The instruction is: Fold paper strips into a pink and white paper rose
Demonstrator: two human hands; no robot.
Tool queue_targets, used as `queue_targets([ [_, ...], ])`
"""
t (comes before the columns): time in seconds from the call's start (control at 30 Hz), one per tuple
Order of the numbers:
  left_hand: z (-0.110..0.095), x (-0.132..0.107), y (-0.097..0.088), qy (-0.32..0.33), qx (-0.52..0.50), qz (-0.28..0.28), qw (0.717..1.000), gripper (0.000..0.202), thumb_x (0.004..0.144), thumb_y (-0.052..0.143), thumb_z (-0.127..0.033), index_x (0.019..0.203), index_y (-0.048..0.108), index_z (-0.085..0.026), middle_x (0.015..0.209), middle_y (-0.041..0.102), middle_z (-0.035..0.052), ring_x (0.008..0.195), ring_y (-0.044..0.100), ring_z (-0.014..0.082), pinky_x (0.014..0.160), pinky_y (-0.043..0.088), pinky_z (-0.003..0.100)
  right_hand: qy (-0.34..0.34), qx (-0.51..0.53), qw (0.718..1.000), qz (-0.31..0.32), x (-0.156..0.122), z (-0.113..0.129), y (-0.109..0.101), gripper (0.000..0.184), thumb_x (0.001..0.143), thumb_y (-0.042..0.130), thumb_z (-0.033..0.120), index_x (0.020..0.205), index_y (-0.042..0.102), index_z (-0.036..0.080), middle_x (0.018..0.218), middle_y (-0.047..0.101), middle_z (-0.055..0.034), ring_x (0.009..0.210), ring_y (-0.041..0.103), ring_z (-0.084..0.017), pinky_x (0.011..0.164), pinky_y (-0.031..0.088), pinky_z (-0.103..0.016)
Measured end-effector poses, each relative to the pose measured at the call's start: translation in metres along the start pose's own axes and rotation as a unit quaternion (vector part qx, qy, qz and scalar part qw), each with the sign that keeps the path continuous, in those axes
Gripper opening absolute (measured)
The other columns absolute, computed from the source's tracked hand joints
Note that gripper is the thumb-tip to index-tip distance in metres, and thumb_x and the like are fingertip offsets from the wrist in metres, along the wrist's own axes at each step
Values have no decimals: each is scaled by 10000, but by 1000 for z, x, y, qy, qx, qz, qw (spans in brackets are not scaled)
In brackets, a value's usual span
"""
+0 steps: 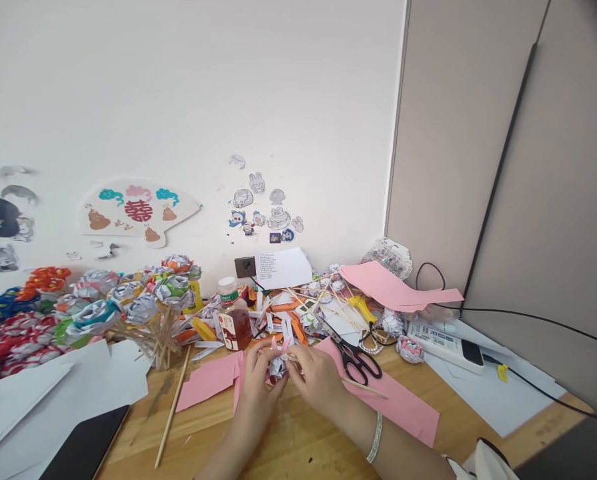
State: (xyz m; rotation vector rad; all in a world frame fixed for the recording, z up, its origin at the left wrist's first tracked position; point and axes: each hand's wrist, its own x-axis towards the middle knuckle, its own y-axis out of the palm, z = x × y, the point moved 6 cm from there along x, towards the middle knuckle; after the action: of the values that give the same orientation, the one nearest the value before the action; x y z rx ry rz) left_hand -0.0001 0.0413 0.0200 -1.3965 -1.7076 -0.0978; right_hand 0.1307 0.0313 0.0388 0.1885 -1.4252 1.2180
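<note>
One white paper flower [278, 367] sits between left hand [258, 383] and right hand [317, 377] — both hands' fingers [297, 361] clamped on it.

A head-worn camera looks forward and down across the nearby table [295, 437] (wall [228, 87] filling most of the upper half).

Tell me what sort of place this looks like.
Probably a paper-craft workspace, though whether at home or elsewhere I can't tell. Multicoloured crumpled-paper flowers crowd a light-brown wooden tabletop, and black-handled metal scissors lie partly over a flat pink paper sheet.
</note>
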Motion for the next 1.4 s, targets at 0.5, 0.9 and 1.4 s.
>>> queue_targets([
  [0.5, -1, -5, 2, 60, 41, 2, 997, 331, 724, 531, -80, 1011, 553, -243, 1132, 472, 92, 1073, 523, 264, 719, 545, 370, -24, -54, 997, -40, -1, 7, -5, 358, 963, 310, 242, 714, 561, 186, 607, 610, -9, 519, 529, -126, 493, 306, -255],
  [0.9, -10, -3, -1, 75, 58, -13, 995, 313, 736, 536, -93, 1009, 555, -245, 1108, 488, 82, 1019, 564, 243, 696, 550, 344, -36, -58, 997, -47, -3, 8, -2, 393, 985, 269, 257, 768, 587, 178, 620, 621, -12, 536, 551, -135, 491, 331, -265],
  [1.4, -8, -4, 1, 73, 69, -10, 995, 331, 743, 538, -76, 1024, 544, -252, 1135, 471, 78, 1079, 532, 240, 796, 531, 378, -62, -81, 994, -43, -7, 9, 1, 348, 972, 266, 212, 845, 587, 170, 646, 620, -25, 560, 559, -153, 506, 345, -275],
])
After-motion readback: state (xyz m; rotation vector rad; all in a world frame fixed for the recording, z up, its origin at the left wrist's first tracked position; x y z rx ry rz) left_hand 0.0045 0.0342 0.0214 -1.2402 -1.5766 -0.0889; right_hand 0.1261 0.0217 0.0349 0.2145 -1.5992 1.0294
